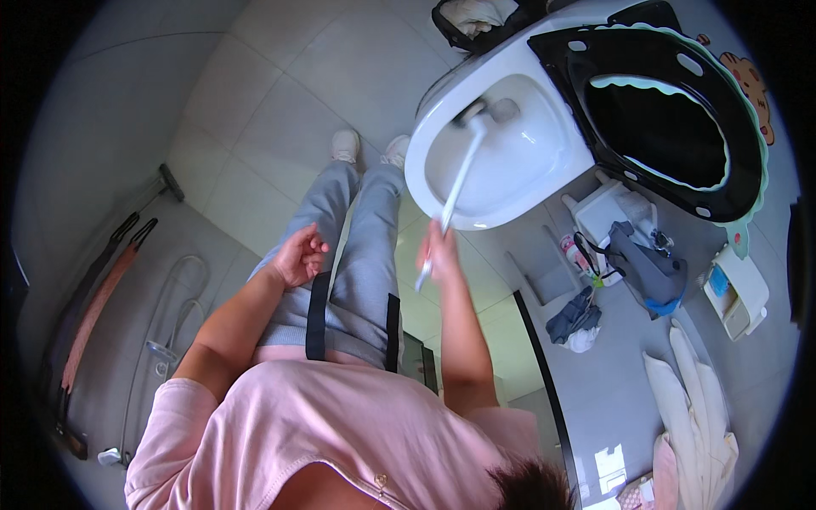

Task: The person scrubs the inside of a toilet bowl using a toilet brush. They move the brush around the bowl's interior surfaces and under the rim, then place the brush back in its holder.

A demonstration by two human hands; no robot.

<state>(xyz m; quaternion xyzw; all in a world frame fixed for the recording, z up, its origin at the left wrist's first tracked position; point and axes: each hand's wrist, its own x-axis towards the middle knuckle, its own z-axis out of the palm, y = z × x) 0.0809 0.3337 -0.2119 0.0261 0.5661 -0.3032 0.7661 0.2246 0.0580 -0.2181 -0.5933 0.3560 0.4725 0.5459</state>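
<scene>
My right hand [440, 252] grips the white handle of a toilet brush [460, 178], and a little of the handle's end sticks out below the fist. The brush head [473, 112] rests inside the white toilet bowl [440, 185], against its inner wall near the drain; part of the head is hard to make out. My left hand [301, 256] hangs in front of my thigh, fingers loosely curled, holding nothing. The black toilet seat [743, 182] is raised, with a pale green scalloped cover [763, 153] showing along its edge.
A black-lined bin [472, 32] stands beyond the toilet. Right of the bowl are a small white stool [602, 204], a grey bag [644, 264] and crumpled dark cloth [574, 315]. A toilet paper holder [733, 296] and cream towels [692, 389] hang at right. Shower fittings [162, 350] are left.
</scene>
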